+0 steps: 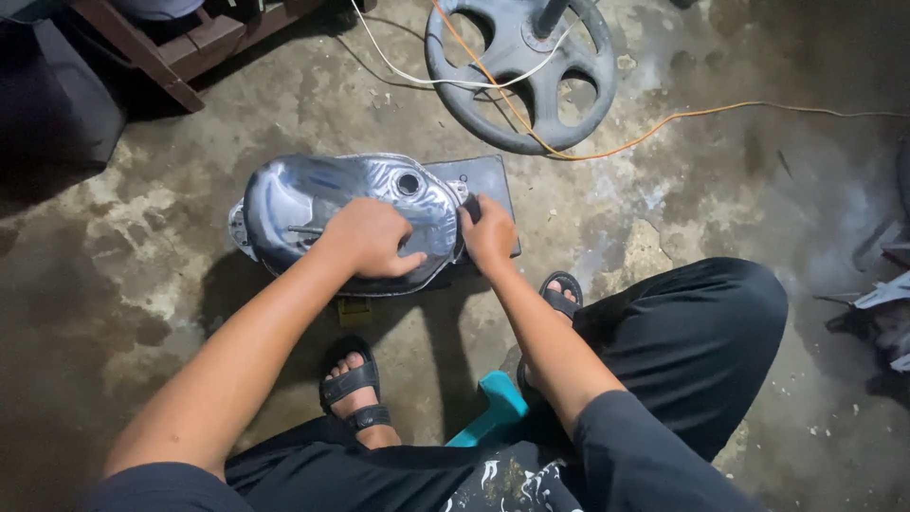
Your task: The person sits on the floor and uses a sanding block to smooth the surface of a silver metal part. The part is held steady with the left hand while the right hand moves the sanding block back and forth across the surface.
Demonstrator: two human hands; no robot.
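**Bare metal gleams against a stained concrete floor**

A sanded metal tank, stripped to a bright, glossy silver with faint scuffing, sits on a flat dark slab of matt finish. The concrete floor is rough, blotched and cracked. A matt grey wheel-shaped casting looks like hard plastic, crossed by smooth orange and white cables. Rough reddish wood slats lie nearby. Black rubbery sandals, soft black cloth trousers and a smooth teal plastic stool complete the scene.
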